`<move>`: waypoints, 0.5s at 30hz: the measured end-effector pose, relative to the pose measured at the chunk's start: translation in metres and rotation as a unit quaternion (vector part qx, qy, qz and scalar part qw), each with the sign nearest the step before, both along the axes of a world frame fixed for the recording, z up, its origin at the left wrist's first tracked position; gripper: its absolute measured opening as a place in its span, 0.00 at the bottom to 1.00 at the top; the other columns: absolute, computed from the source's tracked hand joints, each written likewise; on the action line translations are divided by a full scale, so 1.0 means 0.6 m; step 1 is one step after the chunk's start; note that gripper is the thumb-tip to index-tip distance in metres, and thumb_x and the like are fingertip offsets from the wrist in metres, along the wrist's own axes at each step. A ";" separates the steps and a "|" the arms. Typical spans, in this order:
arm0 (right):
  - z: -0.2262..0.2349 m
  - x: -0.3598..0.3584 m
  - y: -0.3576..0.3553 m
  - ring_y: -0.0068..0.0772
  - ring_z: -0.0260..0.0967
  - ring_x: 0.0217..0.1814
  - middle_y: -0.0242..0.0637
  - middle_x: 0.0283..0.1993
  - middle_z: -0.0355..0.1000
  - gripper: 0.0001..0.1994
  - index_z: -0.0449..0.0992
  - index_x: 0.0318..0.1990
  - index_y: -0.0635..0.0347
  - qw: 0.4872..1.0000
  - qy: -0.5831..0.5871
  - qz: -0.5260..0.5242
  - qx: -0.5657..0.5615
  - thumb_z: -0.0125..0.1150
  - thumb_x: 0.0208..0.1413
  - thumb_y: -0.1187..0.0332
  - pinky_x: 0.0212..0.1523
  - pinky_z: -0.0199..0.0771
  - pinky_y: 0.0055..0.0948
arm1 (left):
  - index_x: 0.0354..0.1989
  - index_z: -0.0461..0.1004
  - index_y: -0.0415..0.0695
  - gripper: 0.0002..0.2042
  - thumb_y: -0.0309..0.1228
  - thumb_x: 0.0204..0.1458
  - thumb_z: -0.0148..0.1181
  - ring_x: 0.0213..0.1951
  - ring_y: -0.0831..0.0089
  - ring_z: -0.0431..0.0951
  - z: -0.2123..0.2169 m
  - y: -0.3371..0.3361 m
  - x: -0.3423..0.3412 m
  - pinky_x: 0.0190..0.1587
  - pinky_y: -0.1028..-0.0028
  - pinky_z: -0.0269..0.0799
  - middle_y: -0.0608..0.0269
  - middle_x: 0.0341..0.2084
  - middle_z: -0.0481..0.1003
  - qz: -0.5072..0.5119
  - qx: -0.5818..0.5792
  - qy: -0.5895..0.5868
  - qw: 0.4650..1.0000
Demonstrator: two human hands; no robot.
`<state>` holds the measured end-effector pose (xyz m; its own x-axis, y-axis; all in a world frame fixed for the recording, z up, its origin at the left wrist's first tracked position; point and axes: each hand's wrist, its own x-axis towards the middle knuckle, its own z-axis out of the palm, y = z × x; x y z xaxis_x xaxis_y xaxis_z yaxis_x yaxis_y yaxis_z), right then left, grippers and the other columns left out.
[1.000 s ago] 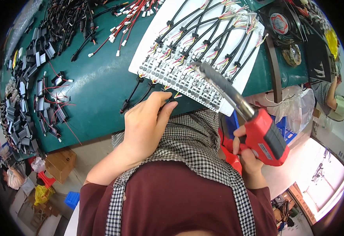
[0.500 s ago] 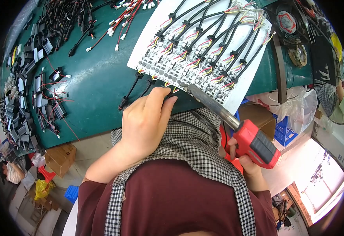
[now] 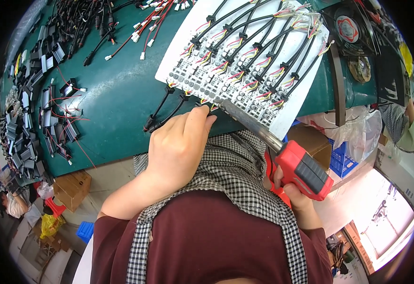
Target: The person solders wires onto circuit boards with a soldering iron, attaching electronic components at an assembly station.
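Note:
A panel of small white circuit boards (image 3: 202, 88) lies on a white sheet (image 3: 168, 66), with several black cables (image 3: 264, 47) joined to it by red, yellow and white wires. My left hand (image 3: 174, 147) is at the panel's near edge, its thumb and forefinger pinched on a cable's thin wires (image 3: 212, 109); the rest of that cable is hidden under the hand. In my right hand (image 3: 296, 193) is a red soldering gun (image 3: 306, 171), its long metal barrel pointing up and left. The barrel's tip is at the near edge of the panel, close to my left fingertips.
The green table (image 3: 117, 94) carries dark metal housings (image 3: 27, 118) at the left, and black cables (image 3: 79, 23) and red leads (image 3: 152, 23) at the back. A fan (image 3: 348, 28) and a brown bar (image 3: 336, 80) stand at the right, above a blue crate (image 3: 341, 158).
The soldering gun has shifted slightly up and left, its tip closer to my left fingertips. The board panel sits a little farther right; my left hand has barely moved.

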<state>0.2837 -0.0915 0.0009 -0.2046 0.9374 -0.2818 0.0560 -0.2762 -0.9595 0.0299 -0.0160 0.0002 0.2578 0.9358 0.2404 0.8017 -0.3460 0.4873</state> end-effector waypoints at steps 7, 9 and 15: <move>0.000 0.000 0.000 0.21 0.71 0.27 0.37 0.34 0.73 0.32 0.64 0.53 0.75 1.000 -0.019 0.007 0.024 0.68 0.44 0.63 0.32 0.70 0.20 | 0.32 0.68 0.39 0.10 0.23 0.42 0.64 0.20 0.70 0.73 0.003 0.002 -0.001 0.20 0.73 0.68 0.63 0.17 0.69 -0.007 0.010 0.001 1.000; 0.000 0.007 -0.006 0.21 0.70 0.26 0.38 0.34 0.73 0.33 0.63 0.54 0.75 0.998 -0.057 0.027 0.026 0.68 0.44 0.62 0.31 0.70 0.20 | 0.32 0.68 0.39 0.10 0.23 0.42 0.63 0.20 0.70 0.73 0.003 0.002 -0.002 0.20 0.73 0.68 0.63 0.17 0.69 -0.009 0.007 0.002 1.000; 0.015 -0.012 0.003 0.21 0.69 0.25 0.42 0.36 0.73 0.37 0.58 0.58 0.74 0.991 0.102 -0.060 -0.056 0.69 0.44 0.61 0.28 0.69 0.20 | 0.31 0.68 0.39 0.10 0.24 0.43 0.63 0.20 0.69 0.73 0.002 0.001 0.000 0.20 0.72 0.68 0.63 0.17 0.69 -0.007 0.003 0.000 1.000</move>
